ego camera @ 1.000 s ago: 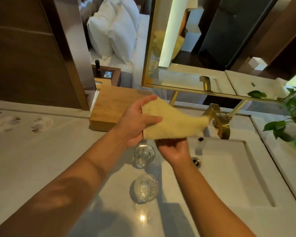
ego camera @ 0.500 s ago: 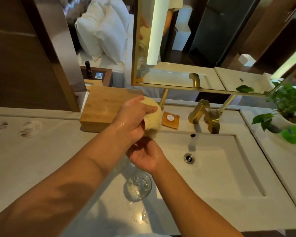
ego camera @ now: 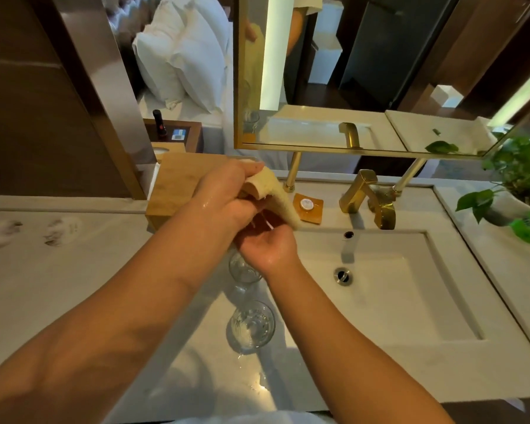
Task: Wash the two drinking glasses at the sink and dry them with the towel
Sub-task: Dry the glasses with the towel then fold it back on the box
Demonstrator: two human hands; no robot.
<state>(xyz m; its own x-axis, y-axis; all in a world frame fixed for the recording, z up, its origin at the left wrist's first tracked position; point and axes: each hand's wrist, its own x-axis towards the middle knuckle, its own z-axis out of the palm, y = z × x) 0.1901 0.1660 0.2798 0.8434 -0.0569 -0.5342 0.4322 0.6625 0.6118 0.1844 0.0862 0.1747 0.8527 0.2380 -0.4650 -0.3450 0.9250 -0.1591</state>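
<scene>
I see a gold-framed mirror (ego camera: 380, 71) above the pale bench (ego camera: 74, 270), white pillows (ego camera: 184, 62) beyond, and a potted plant (ego camera: 520, 166) on the right.

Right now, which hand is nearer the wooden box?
Left. The left hand, gripping the towel, is at the sink-side edge of the wooden box; the right hand sits lower, nearer the sink, over one glass.

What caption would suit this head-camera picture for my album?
Left hand grips a yellow towel, right hand just below it, over two glasses standing on the counter beside the sink.
</scene>
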